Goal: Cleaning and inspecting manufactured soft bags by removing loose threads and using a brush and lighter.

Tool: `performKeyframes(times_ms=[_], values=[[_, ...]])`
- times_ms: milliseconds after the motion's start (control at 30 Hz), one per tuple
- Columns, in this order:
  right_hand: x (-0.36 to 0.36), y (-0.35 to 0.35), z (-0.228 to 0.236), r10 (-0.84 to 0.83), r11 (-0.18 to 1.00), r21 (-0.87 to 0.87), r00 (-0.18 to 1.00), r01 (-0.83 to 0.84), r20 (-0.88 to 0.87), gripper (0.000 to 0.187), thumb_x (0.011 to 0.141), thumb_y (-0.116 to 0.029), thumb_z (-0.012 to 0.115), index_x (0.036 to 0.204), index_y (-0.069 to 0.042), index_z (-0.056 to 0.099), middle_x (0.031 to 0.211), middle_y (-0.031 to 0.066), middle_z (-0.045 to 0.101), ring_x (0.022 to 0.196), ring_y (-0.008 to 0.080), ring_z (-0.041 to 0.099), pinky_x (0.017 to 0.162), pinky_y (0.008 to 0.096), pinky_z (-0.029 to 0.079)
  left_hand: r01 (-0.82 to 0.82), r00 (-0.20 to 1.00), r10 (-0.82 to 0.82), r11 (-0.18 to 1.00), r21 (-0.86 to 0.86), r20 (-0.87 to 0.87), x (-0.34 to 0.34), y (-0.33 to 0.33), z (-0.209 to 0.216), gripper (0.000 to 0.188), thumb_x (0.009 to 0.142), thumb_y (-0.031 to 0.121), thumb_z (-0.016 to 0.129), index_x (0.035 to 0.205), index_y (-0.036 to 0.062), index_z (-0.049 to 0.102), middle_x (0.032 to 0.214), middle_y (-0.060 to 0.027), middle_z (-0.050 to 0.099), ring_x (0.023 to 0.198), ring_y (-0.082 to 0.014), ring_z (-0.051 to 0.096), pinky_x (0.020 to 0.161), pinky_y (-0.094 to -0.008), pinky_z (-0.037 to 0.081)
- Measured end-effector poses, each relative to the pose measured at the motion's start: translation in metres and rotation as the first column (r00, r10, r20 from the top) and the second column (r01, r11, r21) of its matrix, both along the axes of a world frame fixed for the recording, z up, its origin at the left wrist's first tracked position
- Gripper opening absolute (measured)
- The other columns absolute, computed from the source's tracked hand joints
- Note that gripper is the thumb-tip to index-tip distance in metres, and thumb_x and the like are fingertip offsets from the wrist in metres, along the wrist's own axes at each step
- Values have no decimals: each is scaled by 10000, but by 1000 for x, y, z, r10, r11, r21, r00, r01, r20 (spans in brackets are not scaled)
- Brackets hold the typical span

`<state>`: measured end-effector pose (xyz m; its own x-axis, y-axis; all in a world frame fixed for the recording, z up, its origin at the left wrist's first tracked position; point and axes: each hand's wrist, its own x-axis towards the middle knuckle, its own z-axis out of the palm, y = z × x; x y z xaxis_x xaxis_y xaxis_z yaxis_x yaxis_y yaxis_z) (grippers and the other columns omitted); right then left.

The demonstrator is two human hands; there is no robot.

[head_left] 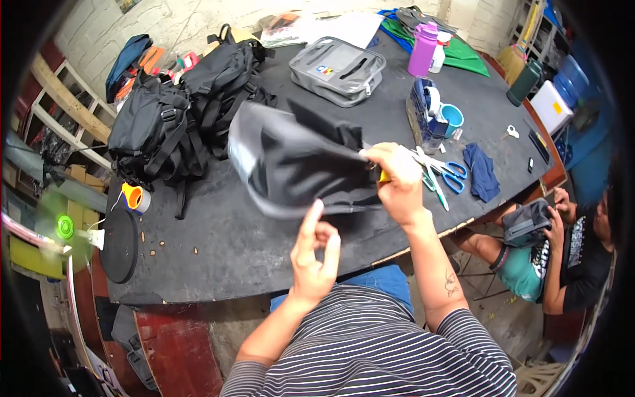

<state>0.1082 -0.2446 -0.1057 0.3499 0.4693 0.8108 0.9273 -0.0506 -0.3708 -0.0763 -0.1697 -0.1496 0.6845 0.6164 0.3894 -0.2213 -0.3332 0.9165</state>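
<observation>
A black and grey fabric bag [311, 165], blurred by motion, is held above the dark table by my right hand [399, 175], whose fingers are closed on its right end. A small yellow thing [384, 176] shows at that hand, too little of it to name. My left hand [313, 255] is below the bag's lower edge, index finger stretched up and thumb apart. That fingertip is at the edge; whether it touches I cannot tell. Just right of my right hand lie blue-handled scissors [454, 177] and other cutting tools with white and teal handles.
Black backpacks [159, 126] fill the table's left. A grey zipped case [337, 69] lies at the back, near a purple bottle [423, 49]. A tape dispenser [423, 112], a teal cup [452, 118] and dark blue cloth [481, 172] are rightward. A co-worker [562, 251] sits at right.
</observation>
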Motion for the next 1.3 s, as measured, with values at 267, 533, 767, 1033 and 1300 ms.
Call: performKeyframes(times_ms=[267, 533, 767, 1033, 1300], values=[[6, -35, -82, -218, 955, -267, 912, 127, -348, 512, 694, 48, 631, 1179, -52, 501, 1117, 193, 468, 1035, 381, 520, 872, 405, 454, 466, 661, -590, 807, -362, -464, -42, 12, -36, 364, 889, 107, 640, 1234, 8, 581, 910, -47, 597, 777, -85, 562, 707, -222, 483], [29, -103, -143, -544, 805, -421, 802, 417, -246, 374, 740, -12, 666, 1098, -53, 569, 1061, 131, 518, 1026, 344, 485, 905, 428, 393, 344, 867, -455, 841, -418, -201, -23, 46, 12, 310, 917, 45, 596, 1216, -31, 570, 977, -53, 627, 932, -118, 598, 849, -248, 472], [67, -125, -134, -727, 669, -336, 679, 663, -107, 216, 778, -28, 637, 988, -77, 622, 992, 102, 541, 977, 309, 496, 870, 410, 386, 143, 975, -162, 981, -129, -151, 0, 44, 14, 228, 856, -5, 625, 1082, -7, 653, 942, -65, 606, 843, -121, 577, 777, -247, 466], [80, -114, -140, -683, 689, -422, 723, 589, -105, 253, 761, -134, 725, 996, -103, 638, 998, 93, 547, 968, 298, 502, 865, 409, 384, 59, 981, -59, 998, -7, -183, 7, 44, 10, 211, 838, -15, 632, 1044, 7, 670, 919, -70, 608, 807, -131, 566, 749, -258, 465], [89, -109, -146, -710, 645, -467, 700, 604, -75, 115, 765, -98, 701, 845, -64, 626, 951, 104, 544, 932, 301, 510, 831, 414, 388, 24, 985, 2, 989, 146, -173, 14, 48, 14, 226, 826, -28, 624, 1044, 12, 669, 927, -93, 603, 798, -156, 580, 732, -269, 480]])
